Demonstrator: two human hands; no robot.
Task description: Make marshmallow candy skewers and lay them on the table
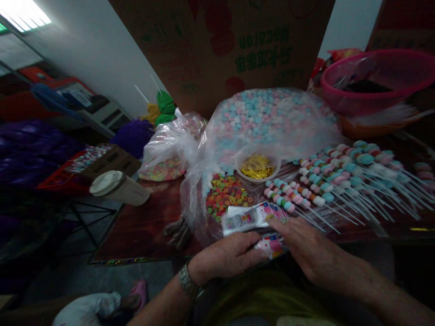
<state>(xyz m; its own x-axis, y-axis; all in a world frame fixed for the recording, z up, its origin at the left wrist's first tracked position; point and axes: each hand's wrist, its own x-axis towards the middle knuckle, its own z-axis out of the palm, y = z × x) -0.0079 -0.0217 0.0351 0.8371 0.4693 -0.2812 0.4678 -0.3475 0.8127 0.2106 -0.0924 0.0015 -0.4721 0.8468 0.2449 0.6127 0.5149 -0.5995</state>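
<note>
Wrappers [272, 246] with a bright print are at the near edge of the bench [136, 233], between the person's two hands. The left hand [238, 256] pinches them between thumb and fingers; the right hand [299, 240] has its fingers outstretched and close together over them, its thumb out of sight. Just beyond, more packaging with a similar print [243, 219] lies overlapped beside the loose ring-shaped sweets [226, 194].

As for how far things have come, many marshmallow skewers [328, 197] are already threaded and lie in a heap on the right, with a few set apart nearer the hands. Their lower sticks are bare, and no printed wrapper can be made out around any of them, so the wrapping looks undone on all those in view. Threading may not be finished either: a large clear bag [251, 108] holds plenty of loose marshmallows, and a smaller clear bag [166, 149] holds more colourful sweets. The gold strips [256, 172] sit in a round bowl [239, 171] behind the packaging, and none can be seen fastened to a skewer.
</note>
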